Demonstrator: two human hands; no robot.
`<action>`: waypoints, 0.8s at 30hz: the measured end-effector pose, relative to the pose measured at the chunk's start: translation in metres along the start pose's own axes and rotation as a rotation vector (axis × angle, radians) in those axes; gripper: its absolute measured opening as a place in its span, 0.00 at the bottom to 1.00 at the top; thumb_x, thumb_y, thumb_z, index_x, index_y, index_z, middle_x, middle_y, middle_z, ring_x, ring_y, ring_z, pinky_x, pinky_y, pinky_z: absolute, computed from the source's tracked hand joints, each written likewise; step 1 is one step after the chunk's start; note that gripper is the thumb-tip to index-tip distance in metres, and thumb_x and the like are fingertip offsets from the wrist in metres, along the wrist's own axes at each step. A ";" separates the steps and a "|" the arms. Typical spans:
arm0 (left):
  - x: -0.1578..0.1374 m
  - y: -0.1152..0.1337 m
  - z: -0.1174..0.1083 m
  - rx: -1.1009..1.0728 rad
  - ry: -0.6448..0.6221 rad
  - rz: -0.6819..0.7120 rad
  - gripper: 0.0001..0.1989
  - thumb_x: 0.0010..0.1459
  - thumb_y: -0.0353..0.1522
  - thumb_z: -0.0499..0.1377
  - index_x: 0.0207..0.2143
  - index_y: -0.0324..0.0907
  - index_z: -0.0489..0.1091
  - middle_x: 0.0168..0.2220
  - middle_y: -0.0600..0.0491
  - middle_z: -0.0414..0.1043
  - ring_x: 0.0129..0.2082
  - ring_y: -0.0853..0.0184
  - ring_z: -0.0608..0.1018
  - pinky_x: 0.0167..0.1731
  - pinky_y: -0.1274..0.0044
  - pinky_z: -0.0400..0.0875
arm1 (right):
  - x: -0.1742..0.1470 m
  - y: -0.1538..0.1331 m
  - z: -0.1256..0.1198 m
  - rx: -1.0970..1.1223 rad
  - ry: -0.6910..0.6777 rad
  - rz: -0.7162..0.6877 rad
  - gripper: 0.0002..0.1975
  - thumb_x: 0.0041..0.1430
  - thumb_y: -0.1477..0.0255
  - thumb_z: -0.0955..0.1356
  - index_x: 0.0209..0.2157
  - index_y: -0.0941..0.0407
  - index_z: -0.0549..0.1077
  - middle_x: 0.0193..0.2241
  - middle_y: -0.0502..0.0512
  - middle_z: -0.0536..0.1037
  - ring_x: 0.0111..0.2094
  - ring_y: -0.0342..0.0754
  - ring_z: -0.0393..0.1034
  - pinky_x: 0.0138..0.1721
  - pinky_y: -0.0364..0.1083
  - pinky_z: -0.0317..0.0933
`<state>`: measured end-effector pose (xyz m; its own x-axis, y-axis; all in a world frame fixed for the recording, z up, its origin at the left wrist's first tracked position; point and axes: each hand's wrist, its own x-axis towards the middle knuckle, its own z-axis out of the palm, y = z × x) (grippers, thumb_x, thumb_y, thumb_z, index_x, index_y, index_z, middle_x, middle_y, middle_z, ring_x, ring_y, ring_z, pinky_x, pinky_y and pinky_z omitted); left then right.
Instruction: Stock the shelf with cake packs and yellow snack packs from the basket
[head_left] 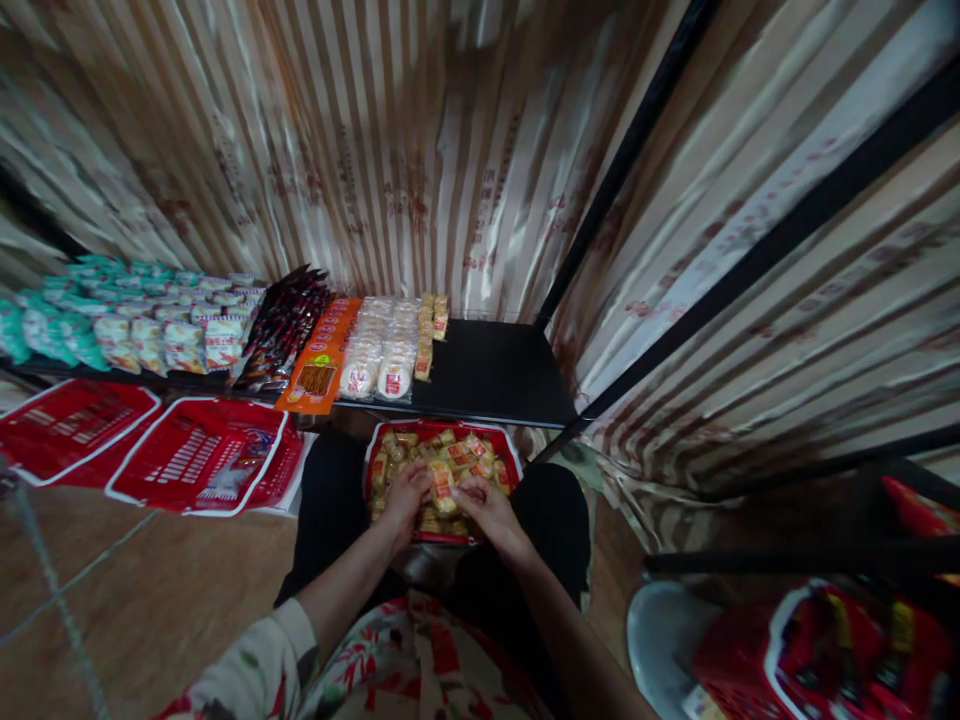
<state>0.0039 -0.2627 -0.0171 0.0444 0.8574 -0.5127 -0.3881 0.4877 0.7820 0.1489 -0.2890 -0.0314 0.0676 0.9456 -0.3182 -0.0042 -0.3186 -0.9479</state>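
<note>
Between my knees stands a red basket (pixel 367 455) filled with small yellow packaged snacks (pixel 480 455). Over it, my left hand (pixel 409 495) and my right hand (pixel 486 505) pinch one yellow snack packet (pixel 442 487) from both sides; a red and white label shows on it. On the black shelf (pixel 495 375) ahead, a short row of like yellow packets (pixel 424 355) stands beside two rows of white round packaged cakes (pixel 394 375). An orange bag (pixel 319 370) lies to their left.
Dark shiny packets (pixel 289 320) and green and white bags (pixel 150 320) fill the shelf's left part. Red baskets with white handles (pixel 202 455) sit on the floor at left. A black post (pixel 622 170) rises at right, and another red basket (pixel 739 650) stands lower right.
</note>
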 end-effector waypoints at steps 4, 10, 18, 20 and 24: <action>0.007 -0.006 -0.001 0.016 0.001 0.023 0.15 0.41 0.31 0.64 0.35 0.39 0.67 0.27 0.56 0.72 0.26 0.73 0.74 0.30 0.81 0.68 | 0.010 -0.001 0.000 -0.035 -0.057 0.024 0.26 0.33 0.54 0.74 0.31 0.57 0.72 0.25 0.49 0.73 0.29 0.45 0.69 0.35 0.46 0.64; 0.032 0.008 0.013 0.099 -0.035 0.075 0.14 0.43 0.30 0.62 0.36 0.40 0.68 0.29 0.54 0.73 0.30 0.69 0.75 0.33 0.78 0.68 | 0.032 -0.021 -0.006 -0.087 -0.085 0.022 0.22 0.36 0.54 0.73 0.30 0.56 0.73 0.27 0.51 0.75 0.31 0.48 0.70 0.36 0.47 0.65; 0.075 0.051 0.062 0.508 0.134 0.407 0.05 0.50 0.28 0.56 0.32 0.40 0.68 0.29 0.53 0.69 0.28 0.71 0.72 0.34 0.77 0.69 | 0.091 -0.065 -0.019 -0.049 -0.002 -0.109 0.22 0.38 0.55 0.72 0.31 0.57 0.72 0.27 0.53 0.77 0.28 0.46 0.71 0.34 0.45 0.65; 0.085 0.059 0.076 0.613 0.155 0.539 0.07 0.51 0.27 0.54 0.34 0.40 0.69 0.33 0.52 0.70 0.32 0.70 0.73 0.38 0.75 0.69 | 0.114 -0.076 -0.023 -0.036 0.032 -0.152 0.21 0.40 0.57 0.72 0.32 0.58 0.72 0.28 0.53 0.77 0.29 0.46 0.71 0.35 0.45 0.65; 0.109 0.068 0.103 0.674 0.219 0.724 0.12 0.53 0.27 0.51 0.39 0.42 0.69 0.42 0.48 0.70 0.45 0.65 0.72 0.49 0.70 0.66 | 0.167 -0.090 -0.030 -0.085 0.141 -0.256 0.17 0.42 0.61 0.71 0.32 0.57 0.72 0.28 0.52 0.76 0.28 0.44 0.69 0.35 0.44 0.64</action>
<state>0.0772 -0.1190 0.0163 -0.1917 0.9678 0.1632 0.3489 -0.0883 0.9330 0.1909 -0.1048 0.0015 0.1936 0.9794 -0.0576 0.1135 -0.0806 -0.9903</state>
